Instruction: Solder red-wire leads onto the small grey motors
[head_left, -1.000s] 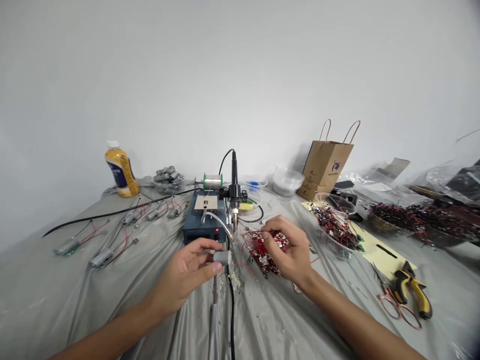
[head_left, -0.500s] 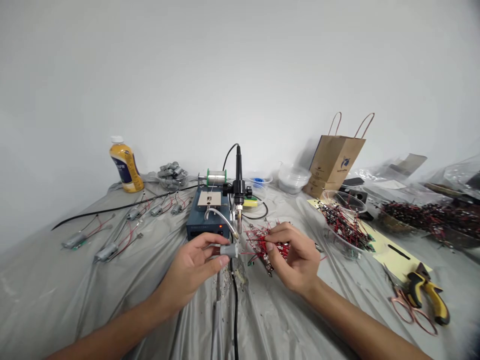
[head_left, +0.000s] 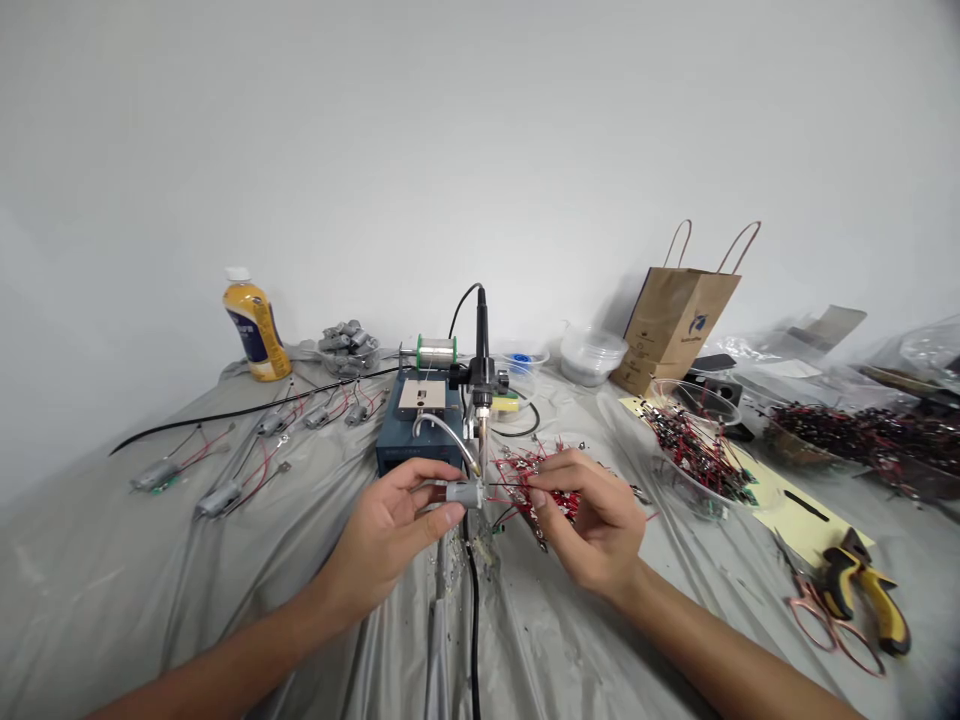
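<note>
Between the thumb and fingers of my left hand (head_left: 405,525) is a small grey motor (head_left: 464,493), its terminal end facing right, close under the tip of the upright soldering iron (head_left: 482,370). My right hand (head_left: 589,515) pinches a thin dark wire (head_left: 511,486) that reaches left to the motor's end. A red wire also runs from that end. Behind and below my right fingers lies a pile of red wires with small parts (head_left: 551,462). The curved solder feed tube (head_left: 448,432) ends near the iron's tip. Whether wire and terminal touch is too small to tell.
A blue soldering station (head_left: 390,435) with a solder spool (head_left: 436,351) stands behind my left hand. Wired motors (head_left: 221,498) and a bottle (head_left: 256,330) are at left. At right are a wire bowl (head_left: 701,490), paper bag (head_left: 671,325), scissors (head_left: 817,610) and pliers (head_left: 885,605).
The motor's right end and the dark wire's tip have come together beneath the iron's tip. The whole view has shifted slightly. Both hands keep their grips.
</note>
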